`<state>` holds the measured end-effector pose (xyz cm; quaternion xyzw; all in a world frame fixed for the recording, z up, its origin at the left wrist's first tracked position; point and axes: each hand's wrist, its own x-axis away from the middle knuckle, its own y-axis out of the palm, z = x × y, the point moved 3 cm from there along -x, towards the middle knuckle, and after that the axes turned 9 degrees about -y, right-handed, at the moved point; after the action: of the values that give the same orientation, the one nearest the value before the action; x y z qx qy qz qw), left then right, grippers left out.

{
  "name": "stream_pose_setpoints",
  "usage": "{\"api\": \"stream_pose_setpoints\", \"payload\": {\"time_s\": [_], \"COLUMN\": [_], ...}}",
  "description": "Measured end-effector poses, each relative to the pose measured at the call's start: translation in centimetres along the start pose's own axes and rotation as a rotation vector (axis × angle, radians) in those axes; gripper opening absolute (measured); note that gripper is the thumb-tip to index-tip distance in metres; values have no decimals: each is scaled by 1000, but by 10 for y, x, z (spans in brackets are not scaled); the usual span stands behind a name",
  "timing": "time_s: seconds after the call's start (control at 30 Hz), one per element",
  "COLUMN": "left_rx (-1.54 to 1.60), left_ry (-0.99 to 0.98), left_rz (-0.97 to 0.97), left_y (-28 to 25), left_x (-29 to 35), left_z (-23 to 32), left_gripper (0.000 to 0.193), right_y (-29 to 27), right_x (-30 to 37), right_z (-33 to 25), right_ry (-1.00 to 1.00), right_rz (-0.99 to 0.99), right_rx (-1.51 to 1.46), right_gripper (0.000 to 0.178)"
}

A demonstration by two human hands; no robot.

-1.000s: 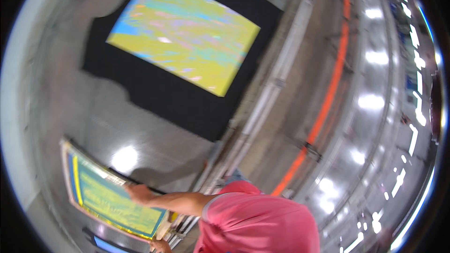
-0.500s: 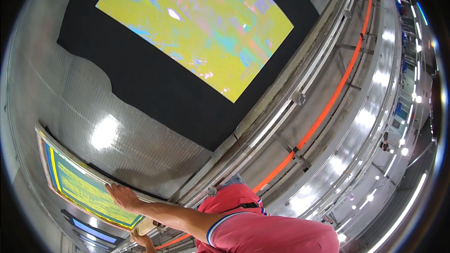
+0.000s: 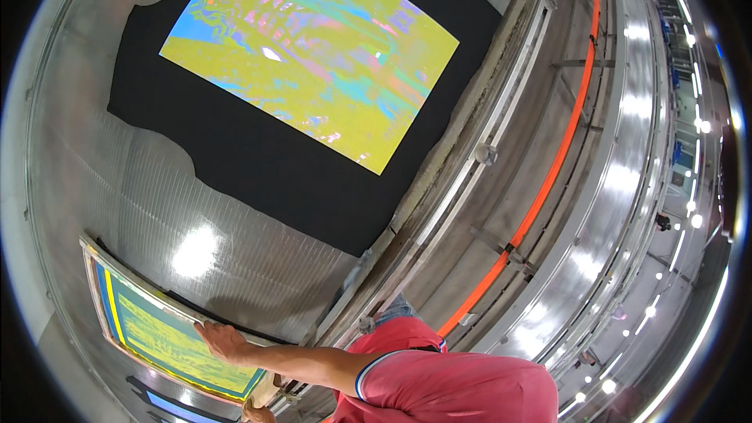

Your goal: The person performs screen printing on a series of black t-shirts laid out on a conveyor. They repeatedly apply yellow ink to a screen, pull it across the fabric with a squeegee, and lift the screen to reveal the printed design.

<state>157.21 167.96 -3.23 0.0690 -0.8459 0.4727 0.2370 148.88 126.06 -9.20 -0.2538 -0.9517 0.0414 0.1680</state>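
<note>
Hands meet at the printing screen (image 3: 160,333), a framed yellow-green mesh with a blue border low on the person's left. The left hand (image 3: 223,341) lies flat and open on its upper rail. The right hand (image 3: 254,411) barely shows at the picture's lower edge by the screen's near corner, and its grip cannot be told. The screen's long axis runs from upper left down to lower right, and the left arm stretches straight out to it from a red sleeve (image 3: 368,372). Beyond it on the ribbed metal worktop (image 3: 102,188) lies a black cloth (image 3: 258,164) bearing a yellow multicoloured print (image 3: 313,55). An orange stripe (image 3: 548,180) runs along the rails on the right.
</note>
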Motion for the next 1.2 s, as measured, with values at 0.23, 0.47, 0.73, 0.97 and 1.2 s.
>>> {"api": "stream_pose_setpoints", "payload": {"time_s": [0.23,0.47,0.73,0.97,1.2], "left_rx": [-101,-169,397,541,366], "left_ry": [237,347,611,581,532], "left_rz": [139,207,145,420,44], "left_y": [9,-23,-5,10,-17], "left_x": [-8,5,-21,12,-62], "left_z": [-23,22,-5,5,19], "left_gripper": [32,34,43,26,14], "right_y": [5,28,29,24,30], "right_x": [6,4,0,4,6], "right_z": [-3,10,8,3,-3], "right_ry": [-38,-68,-169,-125,-107], "right_rz": [62,207,420,486,503], "right_rx": [66,141,414,534,569], "right_gripper": [57,32,23,19,21]}}
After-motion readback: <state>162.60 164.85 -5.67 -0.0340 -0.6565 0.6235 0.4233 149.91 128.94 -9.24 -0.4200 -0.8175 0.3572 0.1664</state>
